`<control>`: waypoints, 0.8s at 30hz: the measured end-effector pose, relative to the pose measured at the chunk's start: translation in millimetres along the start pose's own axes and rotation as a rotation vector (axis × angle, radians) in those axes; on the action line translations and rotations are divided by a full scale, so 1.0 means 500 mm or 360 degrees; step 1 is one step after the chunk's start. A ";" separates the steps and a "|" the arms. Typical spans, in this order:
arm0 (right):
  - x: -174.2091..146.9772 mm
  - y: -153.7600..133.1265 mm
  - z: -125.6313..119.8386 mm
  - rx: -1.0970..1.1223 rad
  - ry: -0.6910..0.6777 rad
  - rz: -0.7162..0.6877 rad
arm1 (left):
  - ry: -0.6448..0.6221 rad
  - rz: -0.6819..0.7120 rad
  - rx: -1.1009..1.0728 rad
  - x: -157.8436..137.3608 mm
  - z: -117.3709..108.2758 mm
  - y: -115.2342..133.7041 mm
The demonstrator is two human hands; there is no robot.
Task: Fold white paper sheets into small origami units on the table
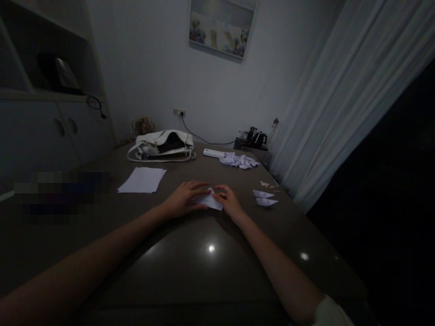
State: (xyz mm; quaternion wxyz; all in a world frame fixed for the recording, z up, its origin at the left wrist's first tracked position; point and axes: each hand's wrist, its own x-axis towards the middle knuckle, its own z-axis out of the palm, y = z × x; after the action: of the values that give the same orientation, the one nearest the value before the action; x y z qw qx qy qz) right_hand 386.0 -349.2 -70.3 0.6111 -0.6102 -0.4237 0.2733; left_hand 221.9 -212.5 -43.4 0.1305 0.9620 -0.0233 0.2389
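Left hand (185, 199) spreads palm-down, fingers loosely apart, over the left part of a small white paper (215, 203), seemingly folded, which lies on the surface (190, 267) between the two hands. The right hand (228, 200) curls at its other end; whether it pinches cannot be told. Good creasing would likely want a steady left hold and edges aligned before pressing. Two folded pieces (266, 202) lie to the right, flat sheets (141, 181) farther left.

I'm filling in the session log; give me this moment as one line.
Left hand: touching white paper | right hand: touching same paper | two folded papers: at right | paper stack: at left
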 end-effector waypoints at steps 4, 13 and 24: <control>-0.002 -0.005 -0.002 0.0048 -0.0013 0.0041 | -0.0101 0.0024 0.0066 0.000 -0.003 0.006; -0.011 -0.015 0.006 0.0156 -0.0066 0.0123 | -0.0149 0.0062 0.0086 0.002 -0.005 0.014; -0.018 -0.026 0.009 0.0441 -0.0105 0.0319 | -0.0119 0.0124 -0.0158 -0.002 0.010 0.001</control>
State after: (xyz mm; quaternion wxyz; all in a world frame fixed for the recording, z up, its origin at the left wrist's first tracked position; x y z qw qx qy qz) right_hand 375.6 -355.8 -59.9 0.6449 -0.5500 -0.3388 0.4085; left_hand 223.2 -214.5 -48.2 0.1678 0.9609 -0.0775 0.2062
